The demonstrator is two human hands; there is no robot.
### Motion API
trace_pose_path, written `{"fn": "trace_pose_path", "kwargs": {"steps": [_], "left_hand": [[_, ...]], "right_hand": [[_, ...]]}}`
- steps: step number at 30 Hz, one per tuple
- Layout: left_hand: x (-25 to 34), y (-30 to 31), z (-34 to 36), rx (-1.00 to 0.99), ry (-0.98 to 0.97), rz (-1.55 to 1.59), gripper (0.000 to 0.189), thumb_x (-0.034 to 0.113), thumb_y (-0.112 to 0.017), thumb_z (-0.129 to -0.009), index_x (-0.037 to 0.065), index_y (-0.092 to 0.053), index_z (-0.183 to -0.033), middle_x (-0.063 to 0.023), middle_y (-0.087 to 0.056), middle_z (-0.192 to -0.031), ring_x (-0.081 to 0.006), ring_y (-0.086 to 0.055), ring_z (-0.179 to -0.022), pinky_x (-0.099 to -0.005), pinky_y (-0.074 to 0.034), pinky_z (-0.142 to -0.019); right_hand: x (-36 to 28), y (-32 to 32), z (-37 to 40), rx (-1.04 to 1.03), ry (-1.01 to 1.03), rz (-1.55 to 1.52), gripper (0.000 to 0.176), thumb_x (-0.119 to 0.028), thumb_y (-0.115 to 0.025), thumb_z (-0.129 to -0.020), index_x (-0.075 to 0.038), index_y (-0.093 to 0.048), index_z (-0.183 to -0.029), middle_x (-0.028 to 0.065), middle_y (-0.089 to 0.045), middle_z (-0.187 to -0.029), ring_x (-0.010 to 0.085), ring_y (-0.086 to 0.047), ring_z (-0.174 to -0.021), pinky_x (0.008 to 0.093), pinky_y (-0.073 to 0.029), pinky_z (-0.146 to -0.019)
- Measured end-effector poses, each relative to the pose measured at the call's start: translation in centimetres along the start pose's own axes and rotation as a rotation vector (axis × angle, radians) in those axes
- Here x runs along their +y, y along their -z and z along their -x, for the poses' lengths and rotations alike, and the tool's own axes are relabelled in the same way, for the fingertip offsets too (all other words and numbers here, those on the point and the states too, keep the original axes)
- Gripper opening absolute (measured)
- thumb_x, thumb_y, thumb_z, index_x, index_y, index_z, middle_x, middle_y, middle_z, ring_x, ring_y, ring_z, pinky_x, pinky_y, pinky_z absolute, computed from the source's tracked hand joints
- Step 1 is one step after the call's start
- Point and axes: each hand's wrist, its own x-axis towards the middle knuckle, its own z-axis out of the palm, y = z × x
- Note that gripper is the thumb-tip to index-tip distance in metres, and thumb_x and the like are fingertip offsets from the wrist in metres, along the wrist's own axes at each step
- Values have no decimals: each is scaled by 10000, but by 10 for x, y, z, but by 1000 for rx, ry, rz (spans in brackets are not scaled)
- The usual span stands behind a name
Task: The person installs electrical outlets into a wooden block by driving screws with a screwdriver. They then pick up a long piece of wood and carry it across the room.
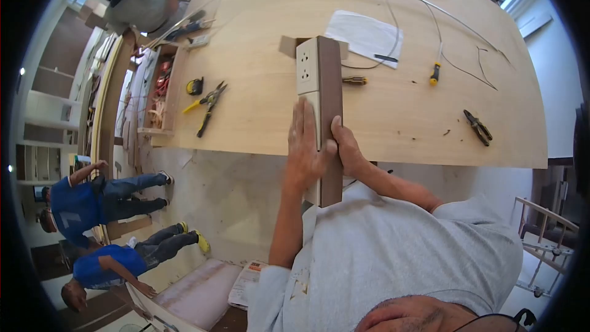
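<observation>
A long brown outlet box (332, 80) stands tilted in front of me, its upper end over the table. Its light face carries a socket plate (305, 64) at the top and a blank plate below it. My left hand (302, 147) lies along the blank plate with its fingers straight and close together, the thumb at the box's edge. On the brown right side, my right hand (350, 147) grips the box, and some of its fingers are hidden behind it. A screwdriver (354, 80) lies on the table just beyond the box.
On the wooden table (258, 110) lie snips (212, 107), a tape measure (195, 86), pliers (477, 128), a yellow-handled screwdriver (435, 74), a white sheet (362, 29) and long wire. A tool tray (163, 89) is at the left edge. Several people are at the left.
</observation>
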Motion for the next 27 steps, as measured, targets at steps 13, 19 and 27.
{"fn": "trace_pose_path", "kwargs": {"steps": [13,19,27], "left_hand": [[-97,164,174,612,155,-70,1084,774,-332,-958,-51,-59,-1607,-321,-92,-1659,-475,-99,-1546,-542,-115,-1236],[-174,263,194,758,284,-180,1014,721,-327,-988,-53,-110,-1605,-288,-112,-1671,-461,-110,-1549,-534,-110,-1239],[-194,311,269,939,548,-171,1084,800,-290,-946,-24,-76,-1618,-254,-78,-1688,-385,-70,-1571,-479,-49,-1265]], "right_hand": [[152,-193,-20,-574,-234,429,761,-652,-515,-996,17,-562,-1356,110,-661,-1181,177,-617,-1065,324,-513,-909],[197,-265,-48,-687,-489,436,742,-642,-516,-1001,39,-611,-1280,109,-672,-1147,142,-637,-999,314,-524,-869],[248,-391,-155,-801,-667,500,779,-657,-480,-1008,72,-630,-1238,127,-695,-1082,164,-678,-932,316,-553,-833]]}}
